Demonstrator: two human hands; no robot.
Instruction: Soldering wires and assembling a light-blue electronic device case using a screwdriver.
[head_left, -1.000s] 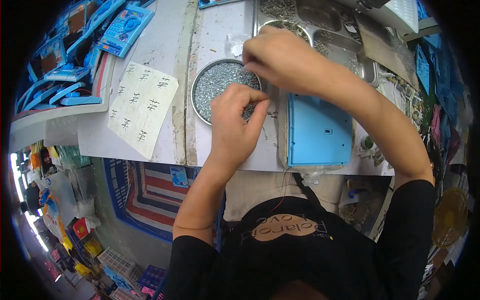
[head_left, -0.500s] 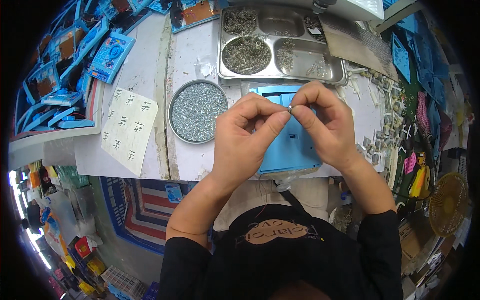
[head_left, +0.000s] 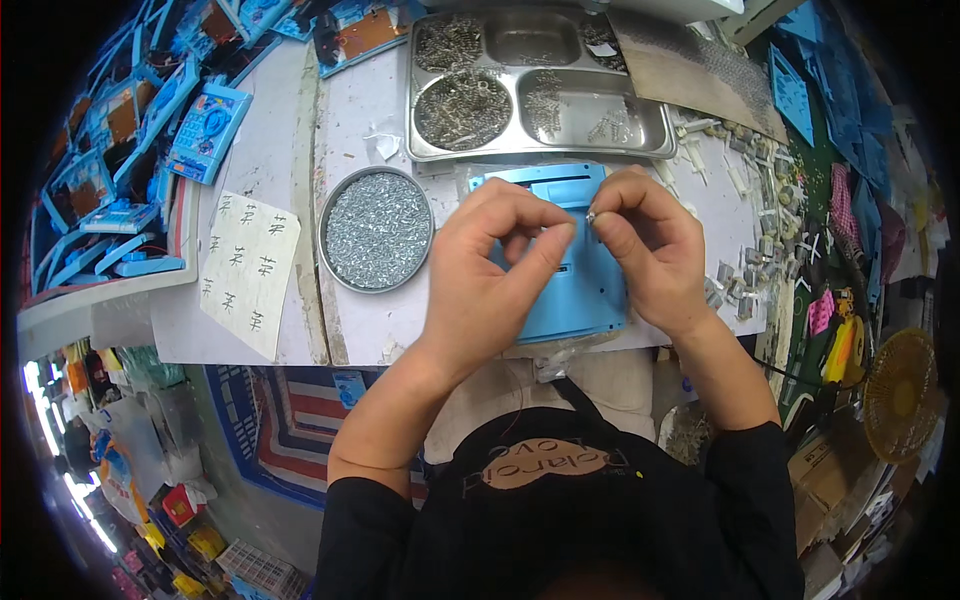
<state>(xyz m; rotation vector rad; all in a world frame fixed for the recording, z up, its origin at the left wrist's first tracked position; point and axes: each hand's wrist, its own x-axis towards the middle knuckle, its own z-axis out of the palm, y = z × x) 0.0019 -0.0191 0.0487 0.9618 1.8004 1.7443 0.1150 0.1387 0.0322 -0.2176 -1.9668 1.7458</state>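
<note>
Between the thumb and forefinger of my right hand is a small silvery metal part, too small to name more exactly. My left hand is closed in a pinch, thumb against forefinger; whatever its tips hold, if anything, cannot be made out. Both hands hover over a blue plastic housing, which lies flat on a clear plastic bag at the table's front edge and is partly hidden by them. A narrow gap separates the two pinches.
A round dish of small screws stands to the left. Behind the housing is a steel compartment tray with small metal parts. Blue toy-like units are heaped at far left. Small motor-like parts lie at right, near a sheet of paper-like board.
My hands have come apart a little; the small metal part stays in my right fingertips. The whole view has shifted slightly, so the tray and dish appear further left.
</note>
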